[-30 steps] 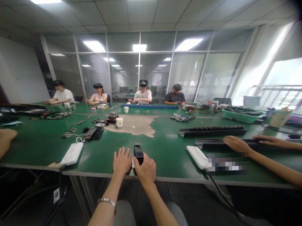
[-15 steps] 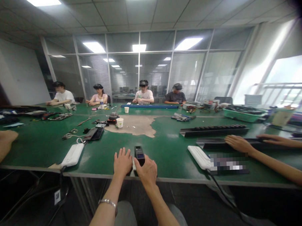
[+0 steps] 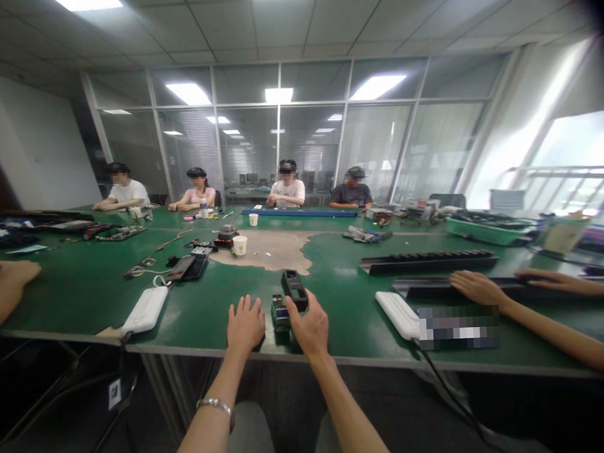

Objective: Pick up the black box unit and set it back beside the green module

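The right hand [image 3: 311, 327] has just lifted the black cover [image 3: 295, 288] off the small box [image 3: 280, 314], fingers curled around it. The box sits uncovered on the table [image 3: 346, 299]. The left hand [image 3: 245, 324] lies flat and empty, just beside the box.

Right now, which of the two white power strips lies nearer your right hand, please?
The right power strip, right of the right hand holding the black device; the left power strip lies farther, beyond the left hand.
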### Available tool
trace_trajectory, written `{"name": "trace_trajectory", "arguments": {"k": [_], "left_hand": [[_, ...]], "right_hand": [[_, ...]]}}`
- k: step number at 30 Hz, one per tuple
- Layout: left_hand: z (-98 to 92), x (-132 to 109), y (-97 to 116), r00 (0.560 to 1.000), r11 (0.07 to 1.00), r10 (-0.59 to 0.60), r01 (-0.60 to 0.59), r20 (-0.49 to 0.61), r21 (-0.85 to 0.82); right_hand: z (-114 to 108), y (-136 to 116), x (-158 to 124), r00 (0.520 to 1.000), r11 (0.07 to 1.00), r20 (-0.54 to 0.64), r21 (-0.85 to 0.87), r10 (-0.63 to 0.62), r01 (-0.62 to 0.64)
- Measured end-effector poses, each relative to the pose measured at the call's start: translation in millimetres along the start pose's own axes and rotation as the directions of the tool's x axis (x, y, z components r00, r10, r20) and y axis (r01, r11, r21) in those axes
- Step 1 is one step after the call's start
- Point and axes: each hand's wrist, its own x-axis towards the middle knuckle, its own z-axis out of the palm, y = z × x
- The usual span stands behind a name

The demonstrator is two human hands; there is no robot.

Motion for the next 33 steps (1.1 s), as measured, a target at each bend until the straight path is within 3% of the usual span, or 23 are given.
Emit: {"name": "trace_trajectory", "arguments": {"k": [8, 25, 33], "left_hand": [[-1.0, 0.8, 1.2, 1.0, 1.0, -0.003, 0.003, 0.02, 0.003], [1.3, 1.9, 1.5, 1.0, 1.0, -0.009, 0.009, 0.009, 0.009], [1.3, 0.8, 1.8, 1.0, 1.0, -0.003, 0.003, 0.001, 0.012]], "right_hand": [[1.4, 44.6, -8.5, 0.995, 0.993, 0.08, -0.102, 0.067, -0.058], [1.4, 40.5, -16.4, 0.999, 0.964, 0.035, -0.266, -0.016, 0.024], [4.7, 45.6, -15.9, 0.998, 0.955, 0.041, -0.295, 0.04, -0.026]]}}
